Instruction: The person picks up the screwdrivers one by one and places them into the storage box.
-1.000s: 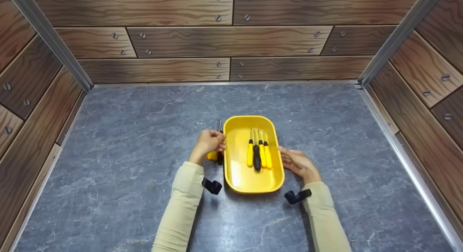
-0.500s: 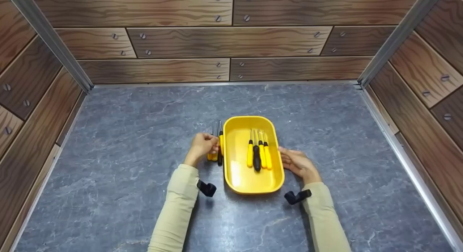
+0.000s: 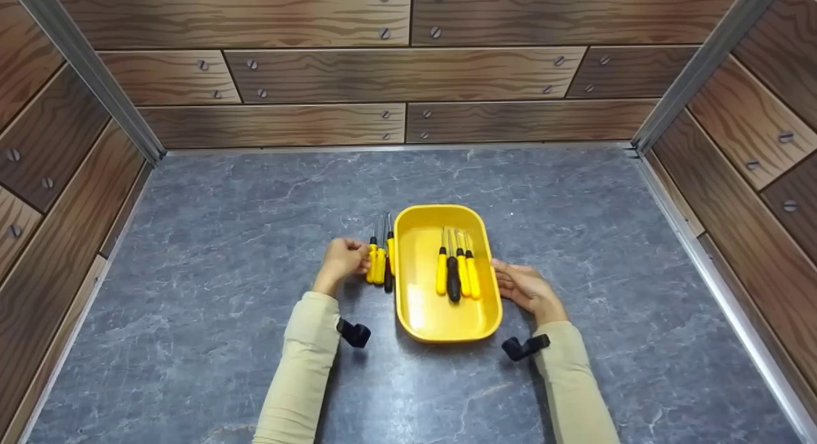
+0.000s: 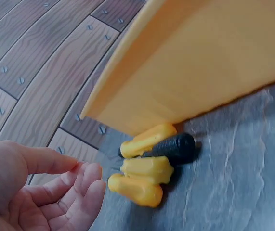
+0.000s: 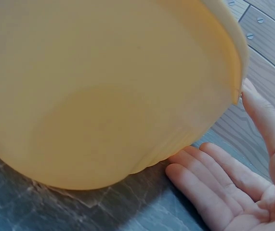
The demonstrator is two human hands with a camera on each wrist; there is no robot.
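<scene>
A yellow tray stands on the grey tabletop, with several screwdrivers side by side in its right half; one handle is black, the others yellow. Along the tray's outer left side lie several more screwdrivers, with yellow handles and a black one. My left hand is just left of these, thumb and fingertips close together, holding nothing visible. On the right, my right hand touches the tray's outer wall, thumb near the rim and the other fingers extended low beside the base.
Wood-patterned panels enclose the tabletop at the back and both sides. Metal strips run along its edges. A small black camera mount sits on each wrist.
My left hand has moved left, from the tray's left rim past the loose screwdrivers, uncovering their handles. The right hand and the tray look unmoved.
</scene>
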